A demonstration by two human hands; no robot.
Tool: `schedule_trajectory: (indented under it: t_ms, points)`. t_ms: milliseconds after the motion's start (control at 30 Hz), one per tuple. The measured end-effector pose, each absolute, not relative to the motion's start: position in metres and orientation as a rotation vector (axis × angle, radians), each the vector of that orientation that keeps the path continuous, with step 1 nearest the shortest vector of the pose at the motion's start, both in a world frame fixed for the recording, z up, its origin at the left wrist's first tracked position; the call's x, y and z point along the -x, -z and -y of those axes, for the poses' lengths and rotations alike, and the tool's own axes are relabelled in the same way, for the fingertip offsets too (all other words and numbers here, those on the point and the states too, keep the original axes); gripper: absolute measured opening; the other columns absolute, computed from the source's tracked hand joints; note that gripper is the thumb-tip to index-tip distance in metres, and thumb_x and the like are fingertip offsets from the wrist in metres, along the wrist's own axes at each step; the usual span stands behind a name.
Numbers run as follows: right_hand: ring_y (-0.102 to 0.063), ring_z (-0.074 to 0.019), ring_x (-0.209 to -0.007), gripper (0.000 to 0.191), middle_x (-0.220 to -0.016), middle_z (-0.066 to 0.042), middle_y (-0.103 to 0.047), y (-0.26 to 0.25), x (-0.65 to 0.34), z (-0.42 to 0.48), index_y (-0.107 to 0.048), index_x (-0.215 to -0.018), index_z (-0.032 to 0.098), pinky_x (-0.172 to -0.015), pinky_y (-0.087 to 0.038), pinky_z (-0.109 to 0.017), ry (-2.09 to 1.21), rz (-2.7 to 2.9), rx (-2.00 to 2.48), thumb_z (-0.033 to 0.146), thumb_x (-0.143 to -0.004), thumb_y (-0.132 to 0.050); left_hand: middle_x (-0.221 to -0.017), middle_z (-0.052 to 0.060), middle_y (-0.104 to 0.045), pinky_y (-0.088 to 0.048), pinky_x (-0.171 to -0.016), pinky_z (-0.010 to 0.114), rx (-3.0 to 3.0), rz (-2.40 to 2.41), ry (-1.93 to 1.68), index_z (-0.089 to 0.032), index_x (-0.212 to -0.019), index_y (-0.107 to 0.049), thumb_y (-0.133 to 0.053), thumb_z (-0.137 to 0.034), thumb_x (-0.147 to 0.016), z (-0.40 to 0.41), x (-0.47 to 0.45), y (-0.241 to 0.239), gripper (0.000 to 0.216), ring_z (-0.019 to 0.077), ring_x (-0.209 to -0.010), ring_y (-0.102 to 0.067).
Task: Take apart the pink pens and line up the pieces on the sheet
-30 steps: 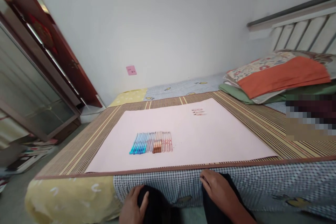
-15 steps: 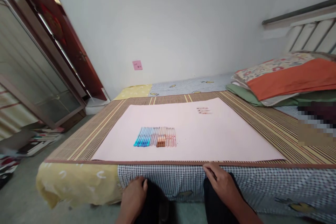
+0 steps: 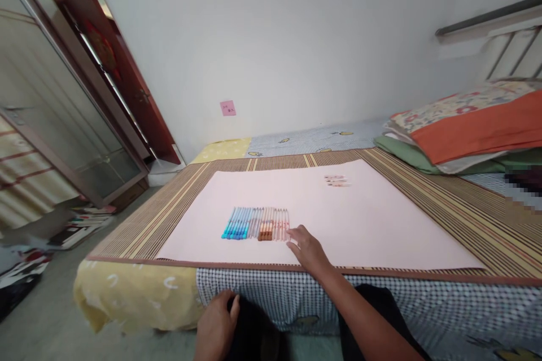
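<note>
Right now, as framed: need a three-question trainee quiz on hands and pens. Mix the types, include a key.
1. Multiple choice: where does the left hand rest?
A) on the wall note
B) on the left knee
C) on the door

2. True or false: in the row of pens, the blue ones lie at the end farther from the right hand.

3. Short answer: which corner of the pale pink sheet is the smaller group of pens near, as the wearer sees it?

Key: 1. B. 2. True. 3. The far right corner.
</note>
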State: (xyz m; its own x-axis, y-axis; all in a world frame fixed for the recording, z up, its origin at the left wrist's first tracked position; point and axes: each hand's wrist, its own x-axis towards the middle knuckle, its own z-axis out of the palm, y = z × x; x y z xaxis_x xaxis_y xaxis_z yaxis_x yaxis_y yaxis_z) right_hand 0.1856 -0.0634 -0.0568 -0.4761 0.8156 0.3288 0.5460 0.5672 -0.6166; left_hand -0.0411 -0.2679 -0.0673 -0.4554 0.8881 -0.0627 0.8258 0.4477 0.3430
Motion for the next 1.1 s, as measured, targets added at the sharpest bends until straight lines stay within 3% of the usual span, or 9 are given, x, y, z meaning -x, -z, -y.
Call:
schedule_trajectory:
  t_ms: [333, 767, 900, 1100]
  points:
    - [-0.065, -0.0183, -0.096, 0.021, -0.109, -0.006, -0.063, 0.069, -0.173, 0.053, -0.063, -0.108, 0.022, -0.081, -0.046, -0.026, -0.568, 2.178, 1.228, 0.014, -0.089, -0.057, -0.107, 0.008, -0.076, -0.046, -0.088, 0.035, -1.482, -2.496, -0.336, -0.022, -0.106, -0.07, -0.04, -0.038, -0.097, 0.26, 0.04, 0.07, 0.036, 0.0248, -0.102, -0.068]
    - [-0.063, -0.0234, -0.095, 0.033, -0.11, -0.013, -0.063, 0.063, -0.164, 0.054, -0.056, -0.12, 0.015, -0.076, -0.044, -0.03, -0.522, 2.146, 1.404, 0.009, -0.088, -0.05, -0.105, 0.008, -0.076, -0.046, -0.087, 0.037, -1.485, -2.489, -0.357, -0.022, -0.104, -0.07, -0.041, -0.037, -0.097, 0.26, 0.035, 0.066, 0.034, 0.0262, -0.1, -0.069]
    - [-0.063, -0.0208, -0.091, 0.027, -0.105, -0.011, -0.066, 0.061, -0.174, 0.047, -0.061, -0.111, 0.016, -0.076, -0.044, -0.029, -0.577, 1.98, 1.411, 0.012, -0.086, -0.052, -0.107, 0.008, -0.076, -0.047, -0.089, 0.036, -1.497, -2.486, -0.372, -0.021, -0.105, -0.07, -0.041, -0.038, -0.097, 0.261, 0.037, 0.068, 0.034, 0.0256, -0.103, -0.069]
    - [-0.065, -0.0191, -0.075, 0.008, -0.081, -0.004, -0.071, 0.063, -0.2, 0.033, -0.067, -0.078, 0.022, -0.068, -0.047, -0.028, -0.922, 1.342, 1.386, 0.021, -0.075, -0.059, -0.108, 0.009, -0.076, -0.046, -0.091, 0.035, -1.503, -2.497, -0.337, -0.02, -0.106, -0.07, -0.041, -0.037, -0.097, 0.259, 0.034, 0.066, 0.035, 0.025, -0.103, -0.068]
